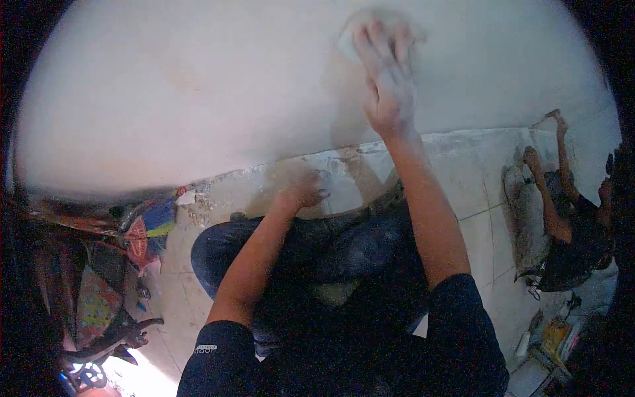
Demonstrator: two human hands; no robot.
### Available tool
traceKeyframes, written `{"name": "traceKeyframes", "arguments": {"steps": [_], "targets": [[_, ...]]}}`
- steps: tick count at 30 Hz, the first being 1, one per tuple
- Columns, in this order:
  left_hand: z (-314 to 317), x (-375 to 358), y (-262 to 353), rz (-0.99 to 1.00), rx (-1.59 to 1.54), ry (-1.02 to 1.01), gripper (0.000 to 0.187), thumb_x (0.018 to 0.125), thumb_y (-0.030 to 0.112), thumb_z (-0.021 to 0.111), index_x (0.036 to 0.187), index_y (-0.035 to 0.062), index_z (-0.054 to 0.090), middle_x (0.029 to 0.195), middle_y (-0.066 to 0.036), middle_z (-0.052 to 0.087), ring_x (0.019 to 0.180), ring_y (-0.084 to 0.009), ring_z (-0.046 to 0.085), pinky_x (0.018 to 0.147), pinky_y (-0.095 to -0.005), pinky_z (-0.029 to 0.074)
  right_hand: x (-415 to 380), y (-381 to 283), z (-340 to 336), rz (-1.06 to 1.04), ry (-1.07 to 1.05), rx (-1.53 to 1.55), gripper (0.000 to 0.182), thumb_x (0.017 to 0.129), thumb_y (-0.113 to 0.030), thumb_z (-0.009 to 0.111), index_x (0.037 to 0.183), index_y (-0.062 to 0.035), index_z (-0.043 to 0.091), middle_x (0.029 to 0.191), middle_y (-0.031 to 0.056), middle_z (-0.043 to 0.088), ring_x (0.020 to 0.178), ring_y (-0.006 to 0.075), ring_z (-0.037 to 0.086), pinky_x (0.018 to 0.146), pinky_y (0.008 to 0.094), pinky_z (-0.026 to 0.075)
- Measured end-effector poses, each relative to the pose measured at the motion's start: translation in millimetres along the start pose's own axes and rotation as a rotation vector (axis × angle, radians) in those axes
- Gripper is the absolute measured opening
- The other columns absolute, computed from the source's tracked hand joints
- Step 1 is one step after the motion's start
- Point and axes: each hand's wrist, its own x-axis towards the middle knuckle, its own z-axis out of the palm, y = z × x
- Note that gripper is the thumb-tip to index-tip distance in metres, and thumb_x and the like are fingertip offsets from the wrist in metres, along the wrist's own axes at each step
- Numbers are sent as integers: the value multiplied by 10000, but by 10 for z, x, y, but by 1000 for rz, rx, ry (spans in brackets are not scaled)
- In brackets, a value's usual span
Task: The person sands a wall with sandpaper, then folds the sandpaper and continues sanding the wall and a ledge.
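Observation:
My right hand [390, 83] is raised against the pale wall [218, 73], its fingers extended over a pale, roundish flat pad [347, 43]. The pad is pressed between the fingers and the wall; motion smears its edges, and its material cannot be told. Low down in front of my bent knees, my left hand [307, 190] hovers close to the floor [344, 188] near the wall's foot. Its fingers are loosely bent and apart, and I make out nothing held in them. Whitish dust or residue marks the floor along the wall.
At the right, another person [572, 245] sits by the wall with one arm raised to it. Colourful bags [149, 228] and cloths lie at the left. Several small items [555, 341] are on the floor at lower right. My crossed legs [231, 248] fill the middle.

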Motion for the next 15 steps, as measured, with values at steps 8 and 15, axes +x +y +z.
{"name": "traceKeyframes", "arguments": {"steps": [8, 15], "targets": [[207, 280, -202, 153, -6, -59, 671, 936, 481, 625, 1476, 104, 493, 1527, -209, 470, 1400, -376, 455, 1193, -483, 342, 519, 159, -143, 120, 275, -43, 505, 923, 23, 492, 1408, -61, 608, 1566, 158, 467, 1520, 426, 277, 1231, 547, 225], [364, 327, -293, 141, 43, 76, 693, 938, 521, 618, 1484, 116, 478, 1524, -156, 485, 1379, -360, 488, 1155, -478, 399, -175, -15, -139, 66, -283, -5, 496, 1002, -157, 521, 1492, -84, 524, 1582, 190, 430, 1518, 420, 278, 1241, 533, 198]]}}
